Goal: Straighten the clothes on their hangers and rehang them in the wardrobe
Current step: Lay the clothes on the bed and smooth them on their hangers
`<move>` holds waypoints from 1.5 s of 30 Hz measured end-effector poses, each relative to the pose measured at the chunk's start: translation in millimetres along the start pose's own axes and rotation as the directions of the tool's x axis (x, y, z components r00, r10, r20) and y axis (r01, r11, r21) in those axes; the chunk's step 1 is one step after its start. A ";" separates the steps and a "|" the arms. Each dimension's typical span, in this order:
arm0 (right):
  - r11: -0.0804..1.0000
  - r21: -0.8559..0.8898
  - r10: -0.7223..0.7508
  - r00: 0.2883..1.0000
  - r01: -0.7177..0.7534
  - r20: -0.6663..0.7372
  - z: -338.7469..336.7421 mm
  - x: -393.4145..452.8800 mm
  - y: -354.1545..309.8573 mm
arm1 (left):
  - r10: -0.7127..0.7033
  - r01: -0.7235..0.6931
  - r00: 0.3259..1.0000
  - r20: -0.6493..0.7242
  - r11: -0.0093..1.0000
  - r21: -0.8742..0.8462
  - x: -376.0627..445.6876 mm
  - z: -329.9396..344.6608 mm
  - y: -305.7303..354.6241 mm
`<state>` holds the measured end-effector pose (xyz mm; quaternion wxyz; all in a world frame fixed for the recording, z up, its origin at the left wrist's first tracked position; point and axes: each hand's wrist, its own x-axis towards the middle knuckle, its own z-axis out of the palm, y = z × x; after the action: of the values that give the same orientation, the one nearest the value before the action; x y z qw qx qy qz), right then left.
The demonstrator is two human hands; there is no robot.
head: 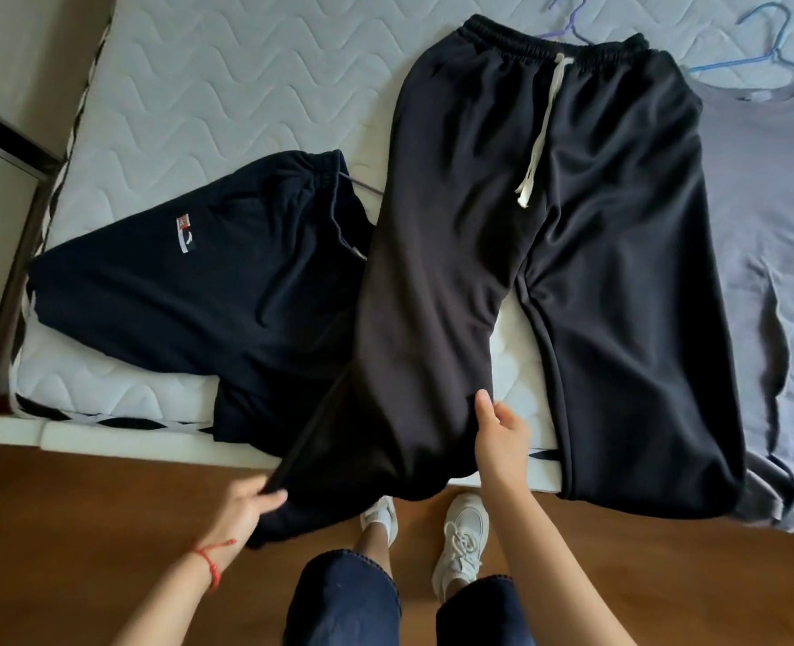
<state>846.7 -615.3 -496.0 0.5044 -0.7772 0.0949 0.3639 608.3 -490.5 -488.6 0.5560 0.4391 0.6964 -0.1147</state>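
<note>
Black sweatpants (595,216) with a white drawstring (542,128) lie spread on the mattress (227,86), legs hanging over its front edge. My left hand (246,510) pinches the outer edge of the left leg near the cuff. My right hand (500,435) grips the inner edge of the same leg, thumb on top. A purple hanger (567,21) pokes out above the waistband. Navy pants (208,282) with a small logo lie crumpled at the left. A grey T-shirt (768,226) on a blue hanger (768,35) lies at the right.
The bed's white frame (106,435) runs along the wooden floor (83,529). My feet in white sneakers (460,533) stand close to the bed edge. A dark furniture edge (8,137) stands at the far left beside the mattress.
</note>
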 end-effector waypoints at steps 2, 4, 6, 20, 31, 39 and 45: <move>0.998 -0.059 -0.033 0.999 0.033 -0.004 -5.6 -1.8 1.8 | -0.113 0.114 0.993 0.034 0.993 -0.011 0.7 16.0 -29.0; 0.993 -0.111 -0.034 0.999 0.031 -0.022 -10.9 -1.8 7.7 | -0.135 0.128 0.984 0.118 0.989 0.068 4.4 38.7 -50.8; 0.990 -0.142 0.018 0.999 -0.024 -0.046 -15.8 -0.7 15.3 | -0.120 0.085 0.971 0.209 0.982 0.167 -1.4 62.7 -49.7; 0.981 0.012 0.188 0.954 -0.196 0.233 -25.9 -10.3 40.7 | 0.363 -0.275 0.910 -0.200 0.890 0.363 9.8 73.5 49.9; 0.870 -0.484 0.175 0.977 -0.094 0.124 -18.8 -19.8 45.9 | 0.392 -0.231 0.815 -0.426 0.895 0.382 24.1 63.5 30.5; 0.905 -0.394 -0.170 0.985 0.158 0.005 8.2 -1.1 -2.8 | 0.580 -0.411 0.687 -0.437 0.807 0.425 29.3 48.1 68.3; 0.837 -0.411 -0.350 0.931 0.361 0.106 61.0 10.4 -44.1 | 0.742 -0.574 0.603 -0.293 0.658 0.488 64.8 19.9 138.1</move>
<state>848.3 -540.2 -485.2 0.3833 -0.8671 -0.1391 0.2861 724.0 -390.8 -507.0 0.2862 0.7713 0.5610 0.0919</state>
